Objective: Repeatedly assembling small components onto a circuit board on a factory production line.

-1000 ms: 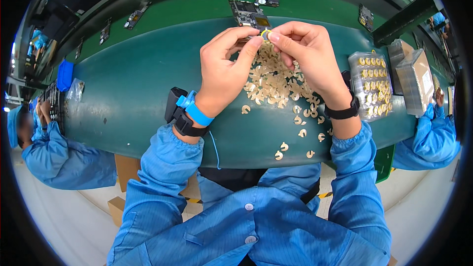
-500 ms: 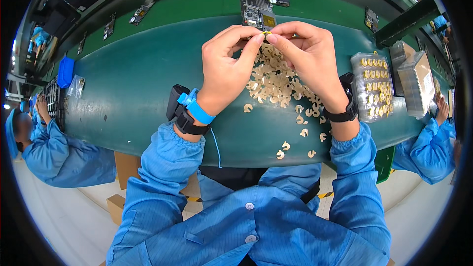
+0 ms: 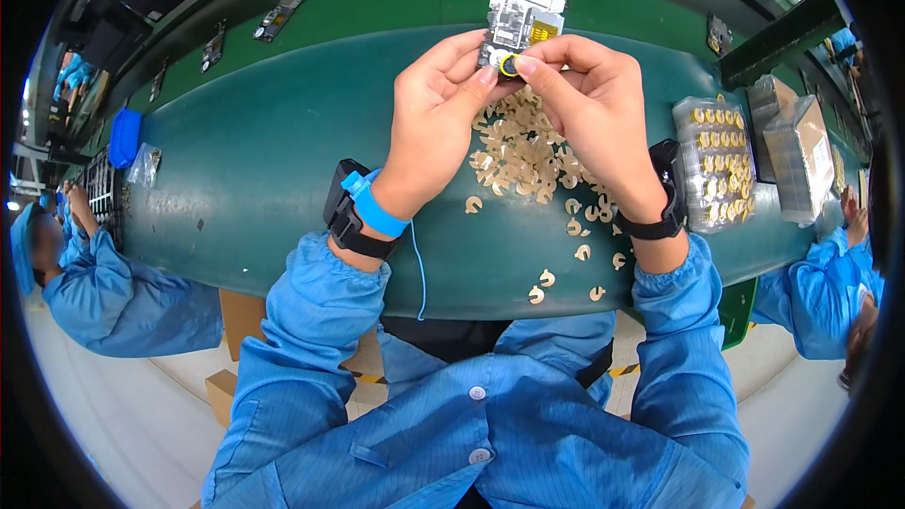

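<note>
My left hand (image 3: 432,118) grips the lower end of a dark circuit board (image 3: 517,23), thumb in front and fingers behind it. The board is tilted up, showing a silver square shield and a yellow-gold patch. Between thumb and index finger, my right hand (image 3: 596,108) pinches a small round dark part with a yellow rim (image 3: 510,65), like a coin cell. It lies against the board's lower end, close to my left thumb; whether it is attached cannot be made out. Below both hands spreads a pile of cream notched discs (image 3: 523,153).
To the right stands a clear tray (image 3: 693,198) of yellow round parts, beside cardboard and plastic boxes (image 3: 799,146). More boards lie on the green strip beyond, one board (image 3: 281,13) at far left. A blue bin (image 3: 124,138) sits left. Co-workers sit at both sides.
The board, earlier lying beyond my hands, has been lifted and tilted up in my left hand. The yellow-rimmed part has turned its face up and now rests against the board's lower end.
</note>
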The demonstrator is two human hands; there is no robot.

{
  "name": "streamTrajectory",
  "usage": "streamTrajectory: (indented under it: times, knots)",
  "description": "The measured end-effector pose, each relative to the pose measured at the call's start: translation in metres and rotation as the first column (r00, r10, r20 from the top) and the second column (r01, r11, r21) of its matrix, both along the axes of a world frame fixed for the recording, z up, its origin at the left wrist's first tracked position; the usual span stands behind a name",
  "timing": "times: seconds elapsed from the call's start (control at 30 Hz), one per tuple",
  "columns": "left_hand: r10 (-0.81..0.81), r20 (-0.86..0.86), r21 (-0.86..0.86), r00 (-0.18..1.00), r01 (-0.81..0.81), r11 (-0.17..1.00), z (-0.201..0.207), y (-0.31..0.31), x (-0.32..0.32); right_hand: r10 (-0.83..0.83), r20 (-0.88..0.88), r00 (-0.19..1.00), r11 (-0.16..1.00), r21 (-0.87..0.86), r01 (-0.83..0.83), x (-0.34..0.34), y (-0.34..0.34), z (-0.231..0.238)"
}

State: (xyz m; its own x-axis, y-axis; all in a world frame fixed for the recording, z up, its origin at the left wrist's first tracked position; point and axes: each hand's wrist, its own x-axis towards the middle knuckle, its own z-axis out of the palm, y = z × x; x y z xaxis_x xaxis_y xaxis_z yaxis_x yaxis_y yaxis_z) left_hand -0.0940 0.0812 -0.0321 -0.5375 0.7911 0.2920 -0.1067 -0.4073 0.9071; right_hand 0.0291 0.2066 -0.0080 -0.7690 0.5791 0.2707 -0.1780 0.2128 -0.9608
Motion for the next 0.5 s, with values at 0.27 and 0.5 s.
streamTrajectory:
  times: [0.27,0.5]
  knots:
    - [0.019,-0.058,-0.038,0.998,-0.022,0.999,0.0004,-0.0006,-0.0007,-0.064,0.008,0.998,0.985,0.160,0.061,0.0027,0.0061,0.0036]
    - [-0.006,-0.078,-0.064,0.997,0.001,0.998,-0.0002,-0.0021,-0.0004,-0.048,0.069,0.996,0.974,0.226,0.031,0.0007,0.0004,0.0028]
